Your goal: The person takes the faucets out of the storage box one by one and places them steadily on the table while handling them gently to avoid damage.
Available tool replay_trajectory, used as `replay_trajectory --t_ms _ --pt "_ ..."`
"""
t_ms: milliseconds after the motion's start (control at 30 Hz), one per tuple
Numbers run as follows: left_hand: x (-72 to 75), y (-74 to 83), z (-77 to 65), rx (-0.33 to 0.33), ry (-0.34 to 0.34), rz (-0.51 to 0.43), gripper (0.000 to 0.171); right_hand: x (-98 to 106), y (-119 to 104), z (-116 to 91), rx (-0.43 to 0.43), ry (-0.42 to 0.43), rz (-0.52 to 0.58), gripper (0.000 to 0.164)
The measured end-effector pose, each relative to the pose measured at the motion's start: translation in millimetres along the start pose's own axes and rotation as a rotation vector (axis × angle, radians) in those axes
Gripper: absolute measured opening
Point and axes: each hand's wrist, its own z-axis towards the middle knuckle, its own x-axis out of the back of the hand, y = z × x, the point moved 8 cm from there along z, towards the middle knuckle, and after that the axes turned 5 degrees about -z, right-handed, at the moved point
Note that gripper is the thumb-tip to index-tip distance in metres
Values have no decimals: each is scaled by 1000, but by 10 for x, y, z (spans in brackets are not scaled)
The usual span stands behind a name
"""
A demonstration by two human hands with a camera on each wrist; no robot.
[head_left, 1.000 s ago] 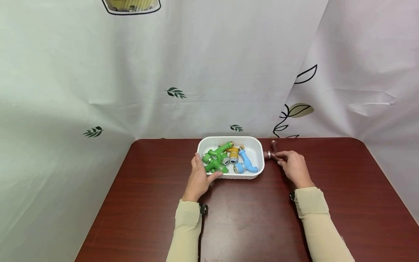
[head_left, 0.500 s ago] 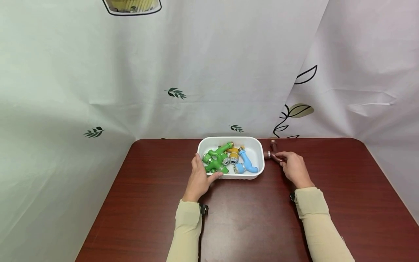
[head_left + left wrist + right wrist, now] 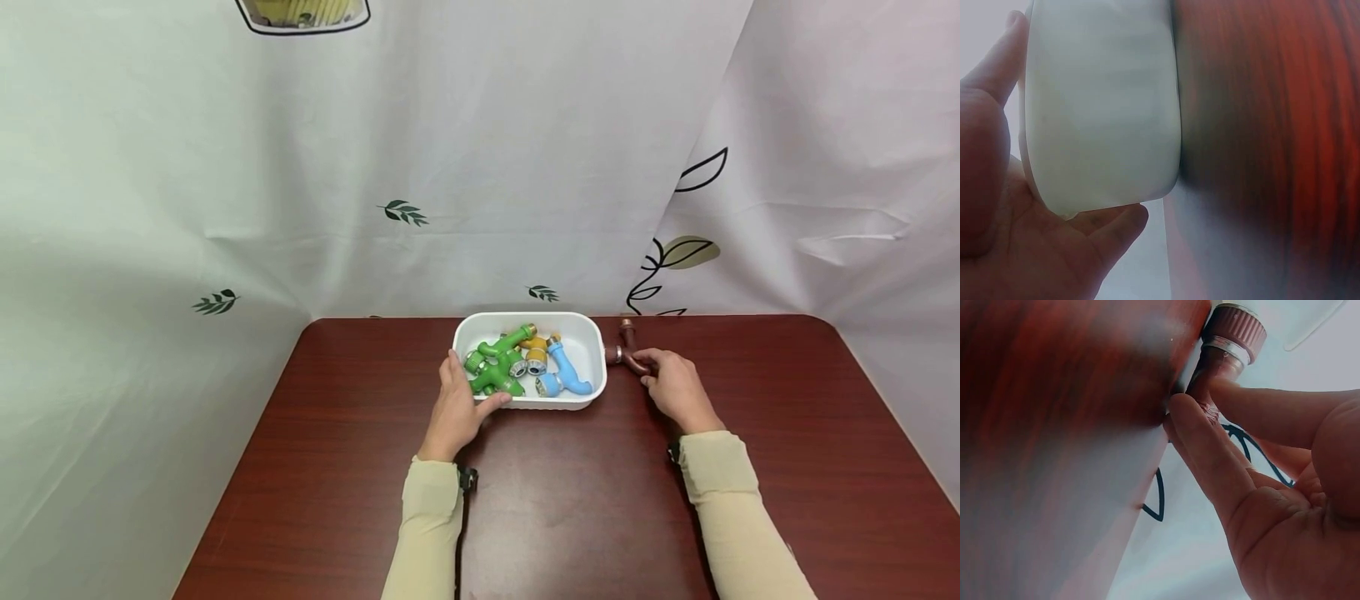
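A white plastic tray [image 3: 577,404] stands at the far edge of the table. Inside it lie green taps [image 3: 498,367], a yellow tap [image 3: 536,357] and a light blue tap [image 3: 564,372]. My left hand [image 3: 454,410] grips the tray's near left corner, thumb along the front rim and fingers along the left end; the left wrist view shows the tray's outer wall [image 3: 1104,106] beside the palm. Just right of the tray lies a brown tap [image 3: 628,354] with a ribbed collar [image 3: 1238,328]. My right hand [image 3: 678,387] pinches its spout end between thumb and fingers.
Everything stands on a dark red wooden table [image 3: 570,500]. A white curtain [image 3: 480,150] with leaf prints hangs directly behind its far edge and along both sides.
The right hand has shifted very slightly, still on the brown tap. The left hand and the tray stay where they were.
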Motion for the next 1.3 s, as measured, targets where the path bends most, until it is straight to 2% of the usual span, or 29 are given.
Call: replay_trajectory --t_ms 467,733,1000,1300 --pt "-15 -21 10 4 -2 9 119 64 -39 -56 15 -7 3 38" --pt "-22 -33 15 11 -4 11 119 205 -206 -72 88 86 24 36" --pt "-30 -45 10 28 -12 2 120 257 -370 -101 72 50 72 43" --pt "-13 -26 2 6 1 2 119 293 -540 -98 138 84 96 45"
